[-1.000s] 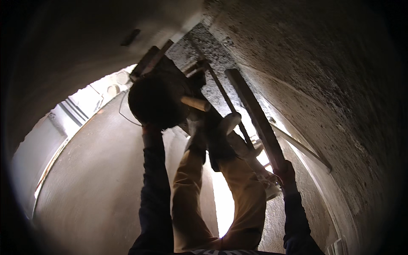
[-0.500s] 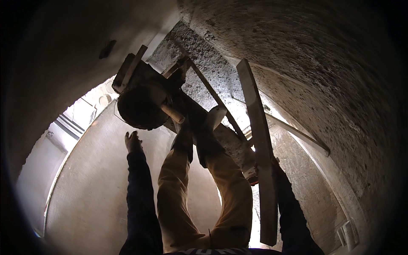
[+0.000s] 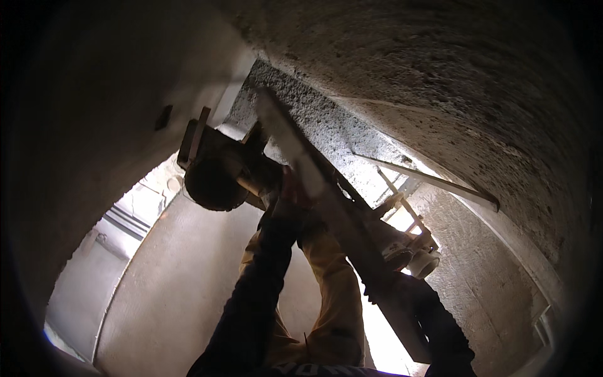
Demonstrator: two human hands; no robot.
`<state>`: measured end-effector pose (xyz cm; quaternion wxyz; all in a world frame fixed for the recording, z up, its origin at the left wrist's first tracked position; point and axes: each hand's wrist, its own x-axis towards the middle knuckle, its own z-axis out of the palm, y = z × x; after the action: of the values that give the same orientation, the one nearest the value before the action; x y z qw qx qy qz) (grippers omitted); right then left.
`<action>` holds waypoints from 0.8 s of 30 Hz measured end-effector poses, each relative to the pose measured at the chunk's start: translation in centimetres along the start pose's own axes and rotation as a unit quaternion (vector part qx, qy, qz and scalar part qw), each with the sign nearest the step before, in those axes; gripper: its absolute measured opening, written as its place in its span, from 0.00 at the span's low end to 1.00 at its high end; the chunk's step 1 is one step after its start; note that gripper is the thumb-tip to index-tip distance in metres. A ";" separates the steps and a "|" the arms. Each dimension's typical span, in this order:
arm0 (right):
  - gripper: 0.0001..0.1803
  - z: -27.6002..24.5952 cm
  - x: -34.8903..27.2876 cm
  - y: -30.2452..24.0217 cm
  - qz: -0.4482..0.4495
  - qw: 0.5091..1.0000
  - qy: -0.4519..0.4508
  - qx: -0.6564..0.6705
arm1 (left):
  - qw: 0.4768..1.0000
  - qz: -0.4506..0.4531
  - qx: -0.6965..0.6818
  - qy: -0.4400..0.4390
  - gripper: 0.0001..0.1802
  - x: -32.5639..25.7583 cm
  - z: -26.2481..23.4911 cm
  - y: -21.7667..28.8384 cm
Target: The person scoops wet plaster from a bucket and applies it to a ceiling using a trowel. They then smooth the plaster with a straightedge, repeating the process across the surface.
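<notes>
I look up at a long wooden plank that slants from the lower right toward the rough ceiling. My right hand, in a dark sleeve, grips the plank's lower part. My left hand is raised and closed on the plank's left edge near its middle. Just behind the plank a person stands above me in tan trousers, their dark head left of my left hand. Their hands are hidden in shadow.
Rough grey plaster ceiling curves overhead. A thin batten runs along the wall at right. Wooden scaffold pieces and a white bucket sit by the person's shoe. A smooth wall and bright opening lie at left.
The plank's top has swung from the right toward the left and higher. My left hand left the bare wall and came across onto the plank. The view has tilted.
</notes>
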<state>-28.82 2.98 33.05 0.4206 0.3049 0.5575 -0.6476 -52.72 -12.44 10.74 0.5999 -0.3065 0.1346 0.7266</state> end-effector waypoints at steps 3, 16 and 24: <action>0.26 -0.9 -0.5 -0.6 -0.034 0.999 0.016 -0.034 | 0.973 0.163 0.022 0.159 0.32 -0.6 6.0 -1.3; 0.29 -7.8 -0.7 10.4 0.199 0.723 0.649 -0.127 | 0.880 0.264 0.335 0.209 0.25 -2.5 -2.1 12.3; 0.23 -9.7 15.9 28.0 -0.125 0.613 0.639 0.447 | 0.855 0.254 0.437 0.120 0.21 8.6 -7.3 19.9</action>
<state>-12.13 8.48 4.40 -0.3160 0.7194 0.3589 -0.5038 -70.38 -14.60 -3.59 0.4461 -0.0532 0.5825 0.6774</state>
